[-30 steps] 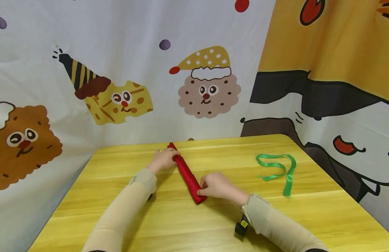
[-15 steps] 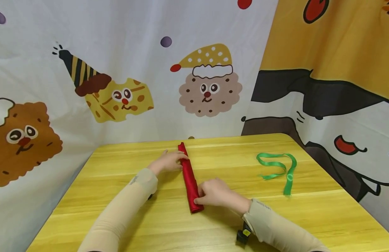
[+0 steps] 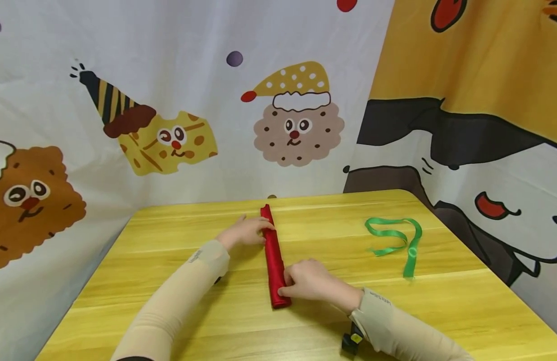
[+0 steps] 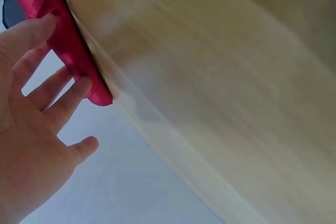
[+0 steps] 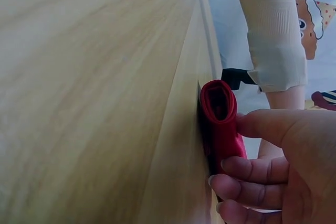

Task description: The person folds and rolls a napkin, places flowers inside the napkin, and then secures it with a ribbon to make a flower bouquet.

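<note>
A roll of shiny red cloth (image 3: 274, 260) lies lengthwise on the wooden table, its far end close to the back edge. My left hand (image 3: 247, 231) holds it near that far end, thumb on the near side and fingers over the top. In the left wrist view the little finger of the left hand (image 4: 31, 124) stands off the cloth. At the near end my right hand (image 3: 311, 281) pinches the roll between thumb and fingers. The right wrist view looks into the open end of the cloth roll (image 5: 218, 103), whose layers form a flattened spiral.
A green ribbon (image 3: 412, 253) lies in loose curves on the right of the table (image 3: 206, 316). Behind the table hangs a white curtain (image 3: 183, 45) printed with cartoon figures.
Both hands have shifted the far end of the red roll to the right and its near end slightly left and closer, so it points more straight ahead. The ribbon stays put.
</note>
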A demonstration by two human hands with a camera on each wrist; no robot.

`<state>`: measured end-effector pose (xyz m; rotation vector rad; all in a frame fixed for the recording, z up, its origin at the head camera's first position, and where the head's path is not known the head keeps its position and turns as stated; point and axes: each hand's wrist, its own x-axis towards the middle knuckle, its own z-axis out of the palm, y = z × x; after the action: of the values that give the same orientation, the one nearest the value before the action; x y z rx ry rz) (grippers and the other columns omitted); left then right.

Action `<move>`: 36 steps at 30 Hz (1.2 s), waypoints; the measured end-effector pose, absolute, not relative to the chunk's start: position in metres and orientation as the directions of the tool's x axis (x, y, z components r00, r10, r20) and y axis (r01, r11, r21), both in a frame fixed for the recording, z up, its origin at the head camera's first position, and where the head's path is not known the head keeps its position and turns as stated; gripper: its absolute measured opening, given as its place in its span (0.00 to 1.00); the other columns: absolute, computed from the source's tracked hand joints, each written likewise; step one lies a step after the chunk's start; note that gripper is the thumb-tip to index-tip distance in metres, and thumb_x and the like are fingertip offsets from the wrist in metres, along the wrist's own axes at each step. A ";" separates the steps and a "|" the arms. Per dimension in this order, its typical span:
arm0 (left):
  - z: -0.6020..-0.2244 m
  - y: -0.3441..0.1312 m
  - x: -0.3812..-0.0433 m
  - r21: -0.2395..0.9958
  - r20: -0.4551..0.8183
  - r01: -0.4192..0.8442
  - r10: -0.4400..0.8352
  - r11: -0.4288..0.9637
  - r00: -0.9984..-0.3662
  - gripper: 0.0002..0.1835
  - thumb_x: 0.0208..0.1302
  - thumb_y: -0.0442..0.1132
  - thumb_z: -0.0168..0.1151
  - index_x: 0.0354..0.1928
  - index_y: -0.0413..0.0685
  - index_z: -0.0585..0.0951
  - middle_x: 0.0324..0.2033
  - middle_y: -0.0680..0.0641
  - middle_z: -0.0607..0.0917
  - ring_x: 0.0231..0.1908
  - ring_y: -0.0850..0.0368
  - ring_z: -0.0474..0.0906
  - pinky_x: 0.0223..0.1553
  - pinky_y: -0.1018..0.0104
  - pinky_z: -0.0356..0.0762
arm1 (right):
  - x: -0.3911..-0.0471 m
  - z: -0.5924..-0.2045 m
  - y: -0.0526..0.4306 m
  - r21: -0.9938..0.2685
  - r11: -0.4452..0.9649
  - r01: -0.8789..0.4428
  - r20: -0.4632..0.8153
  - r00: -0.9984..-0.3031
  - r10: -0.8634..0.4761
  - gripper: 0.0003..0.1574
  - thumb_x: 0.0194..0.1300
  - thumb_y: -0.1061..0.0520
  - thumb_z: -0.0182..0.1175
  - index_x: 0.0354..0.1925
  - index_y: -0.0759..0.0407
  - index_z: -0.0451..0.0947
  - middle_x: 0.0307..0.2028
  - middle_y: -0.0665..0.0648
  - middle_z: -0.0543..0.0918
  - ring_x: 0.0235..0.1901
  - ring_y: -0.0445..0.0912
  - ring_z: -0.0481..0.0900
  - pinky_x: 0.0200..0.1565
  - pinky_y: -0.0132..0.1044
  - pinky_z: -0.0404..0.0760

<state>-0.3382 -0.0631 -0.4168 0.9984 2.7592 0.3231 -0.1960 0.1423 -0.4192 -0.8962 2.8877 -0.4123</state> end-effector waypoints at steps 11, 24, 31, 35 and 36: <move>-0.391 -0.045 -0.352 0.334 -0.023 0.588 0.630 0.737 -0.776 0.23 0.66 0.34 0.54 0.63 0.53 0.76 0.63 0.49 0.74 0.59 0.48 0.71 0.61 0.39 0.58 | -0.231 -0.388 0.203 -0.422 0.819 -0.388 0.009 -0.905 -0.425 0.18 0.62 0.40 0.64 0.25 0.49 0.77 0.17 0.43 0.74 0.18 0.38 0.68 0.24 0.35 0.69; -0.375 0.025 -0.351 0.798 0.065 0.435 0.657 0.418 -0.751 0.22 0.73 0.43 0.53 0.67 0.52 0.72 0.66 0.47 0.70 0.63 0.46 0.68 0.60 0.50 0.67 | -0.297 -0.390 0.339 -0.418 0.902 -0.111 0.015 -0.993 -0.115 0.32 0.69 0.44 0.56 0.57 0.68 0.74 0.51 0.69 0.78 0.44 0.59 0.79 0.42 0.53 0.77; -0.386 0.056 -0.348 0.938 -0.029 0.193 0.617 0.289 -0.786 0.23 0.74 0.46 0.51 0.68 0.53 0.69 0.64 0.45 0.72 0.63 0.48 0.68 0.61 0.48 0.65 | -0.309 -0.411 0.362 -0.328 0.944 0.012 -0.075 -0.997 -0.013 0.29 0.65 0.39 0.59 0.42 0.65 0.78 0.37 0.61 0.82 0.31 0.51 0.76 0.41 0.56 0.73; -0.394 0.068 -0.347 0.953 -0.103 0.097 0.612 0.285 -0.784 0.23 0.74 0.47 0.50 0.68 0.54 0.69 0.64 0.46 0.71 0.62 0.48 0.68 0.61 0.48 0.65 | -0.310 -0.421 0.369 -0.336 0.941 0.049 -0.104 -0.995 0.014 0.28 0.65 0.38 0.59 0.19 0.54 0.66 0.15 0.51 0.65 0.18 0.46 0.61 0.49 0.68 0.61; -0.396 0.071 -0.347 0.954 -0.116 0.083 0.612 0.287 -0.782 0.23 0.74 0.48 0.50 0.68 0.53 0.69 0.64 0.46 0.71 0.62 0.47 0.68 0.61 0.48 0.65 | -0.309 -0.423 0.370 -0.339 0.939 0.057 -0.106 -0.994 0.022 0.30 0.65 0.38 0.59 0.16 0.52 0.62 0.13 0.50 0.60 0.16 0.46 0.57 0.48 0.67 0.60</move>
<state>-0.3467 0.0706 -0.3959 0.6212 2.0958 1.5114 -0.3093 0.3699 -0.4235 0.0604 2.9936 -0.5281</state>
